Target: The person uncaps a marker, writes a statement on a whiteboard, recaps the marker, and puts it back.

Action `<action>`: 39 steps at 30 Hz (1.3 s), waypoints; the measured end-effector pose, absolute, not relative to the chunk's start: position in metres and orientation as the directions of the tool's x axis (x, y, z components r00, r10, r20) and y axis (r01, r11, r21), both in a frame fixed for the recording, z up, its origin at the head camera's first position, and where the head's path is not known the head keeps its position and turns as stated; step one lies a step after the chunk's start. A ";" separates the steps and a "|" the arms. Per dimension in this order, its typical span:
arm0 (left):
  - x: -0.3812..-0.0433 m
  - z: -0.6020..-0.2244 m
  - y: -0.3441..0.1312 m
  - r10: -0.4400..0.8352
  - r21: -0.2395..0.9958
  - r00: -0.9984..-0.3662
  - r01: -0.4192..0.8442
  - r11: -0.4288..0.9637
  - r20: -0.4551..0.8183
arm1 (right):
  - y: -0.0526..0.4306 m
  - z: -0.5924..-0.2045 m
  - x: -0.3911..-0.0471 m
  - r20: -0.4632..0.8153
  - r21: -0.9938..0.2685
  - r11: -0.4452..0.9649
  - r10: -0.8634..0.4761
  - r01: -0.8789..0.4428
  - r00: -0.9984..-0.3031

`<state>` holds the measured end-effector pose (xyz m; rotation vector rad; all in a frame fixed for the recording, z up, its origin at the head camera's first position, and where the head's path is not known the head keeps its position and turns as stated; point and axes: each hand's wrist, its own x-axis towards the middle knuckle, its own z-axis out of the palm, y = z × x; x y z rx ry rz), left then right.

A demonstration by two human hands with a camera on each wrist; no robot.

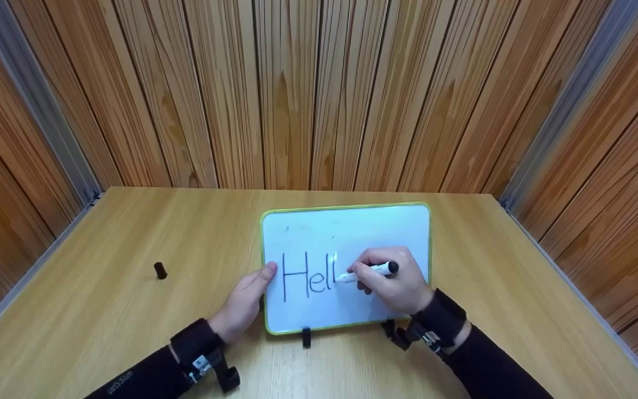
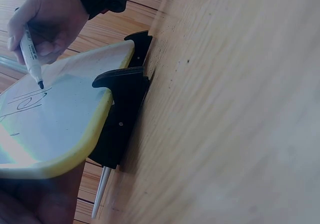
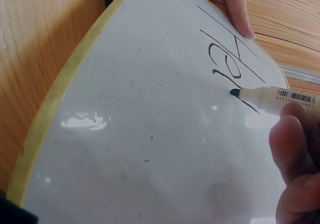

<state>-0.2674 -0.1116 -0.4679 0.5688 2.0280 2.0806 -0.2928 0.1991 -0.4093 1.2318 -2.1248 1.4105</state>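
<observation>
A whiteboard (image 1: 363,227) with a yellow-green rim leans on a black stand (image 2: 120,119), and "Hel" plus another upright stroke shows on it in dark ink. My left hand (image 1: 244,302) grips the board's left edge, thumb on the front, its other fingers hidden behind. In my right hand (image 1: 396,285) is a white marker (image 1: 381,269), pinched between thumb and fingers. The marker's dark tip (image 3: 235,92) is at the writing surface, by the last stroke. That hand covers part of the board's right half in the head view.
A black marker cap (image 1: 160,270) lies on the wooden table (image 1: 103,321), left of the board. Black stand hooks (image 1: 307,337) jut out below the board's lower edge. Wood-panelled walls (image 1: 286,94) enclose the table at the back and sides.
</observation>
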 end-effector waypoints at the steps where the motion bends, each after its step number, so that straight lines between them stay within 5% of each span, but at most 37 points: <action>1: -0.267 -0.468 -0.112 0.388 0.989 -0.910 0.136 -0.054 0.146 | 0.199 -0.409 -0.293 0.647 -0.600 0.148 -0.489 -0.786 -0.586; 39: -0.268 -0.467 -0.116 0.403 0.994 -0.909 0.110 -0.014 0.106 | 0.200 -0.408 -0.291 0.565 -0.652 0.185 -0.529 -0.735 -0.634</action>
